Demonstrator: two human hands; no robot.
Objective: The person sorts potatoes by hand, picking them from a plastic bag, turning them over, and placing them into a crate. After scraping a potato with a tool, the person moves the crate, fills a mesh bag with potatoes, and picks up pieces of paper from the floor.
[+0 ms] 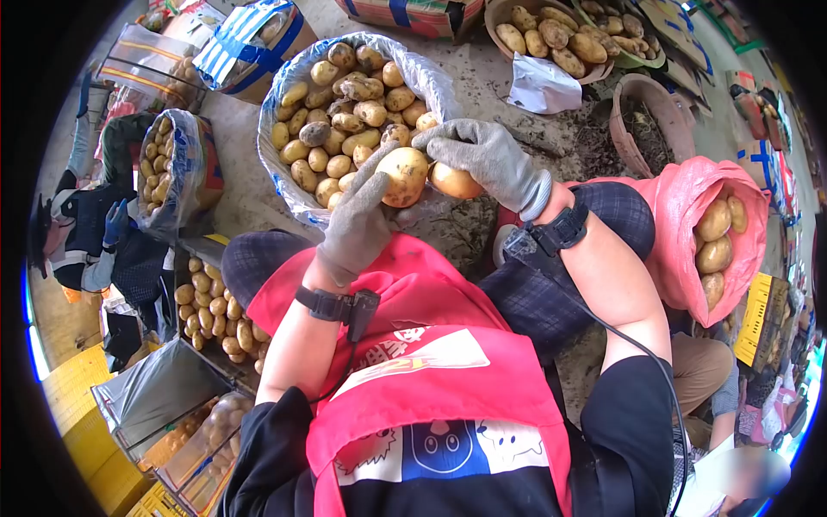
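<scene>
My left hand (356, 220), in a grey glove, is closed on a large potato (403, 177) above the near rim of a plastic-lined basket. My right hand (484, 164), gloved the same way, has its fingers curled over another potato (455, 181) just to the right of the first. Beneath and beyond them, the basket (437, 82) is full of potatoes (345, 116) of mixed sizes, some with dark soil on them. Each wrist wears a black strapped device with a cable.
At the right an open pink sack (680, 237) holds potatoes. A tub of potatoes (556, 39) and a soil-filled tub (659, 129) stand at the back right. More potatoes (211, 306) lie at the left, where a person (86, 233) wears blue gloves.
</scene>
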